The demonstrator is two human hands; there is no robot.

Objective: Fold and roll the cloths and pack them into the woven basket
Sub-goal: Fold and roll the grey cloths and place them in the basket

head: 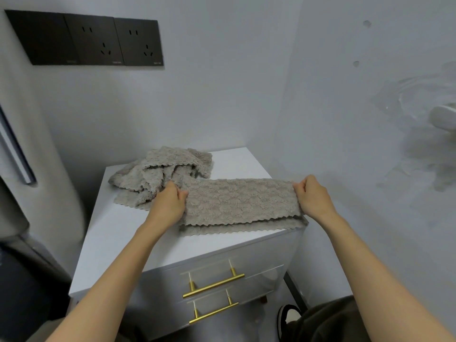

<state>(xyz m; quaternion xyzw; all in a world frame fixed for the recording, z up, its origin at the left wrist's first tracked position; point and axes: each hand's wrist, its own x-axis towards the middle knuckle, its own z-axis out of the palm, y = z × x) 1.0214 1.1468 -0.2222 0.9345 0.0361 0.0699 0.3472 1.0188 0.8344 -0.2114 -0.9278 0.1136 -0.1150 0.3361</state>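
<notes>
Cloth heap [161, 172] behind; cabinet top [118, 233] bare left.

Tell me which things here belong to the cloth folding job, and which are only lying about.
For the job: folded cloth, gripped at its ends by the left hand and right hand; cloth pile behind it. No basket is in view.
Only there: white cabinet underneath, wall sockets, gold drawer handles, shoe.

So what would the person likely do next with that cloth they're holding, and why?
Probably lower the cloth flat on the cabinet top and start rolling from one end: it is already folded into a long strip, the left hand and right hand pinching its ends.
</notes>
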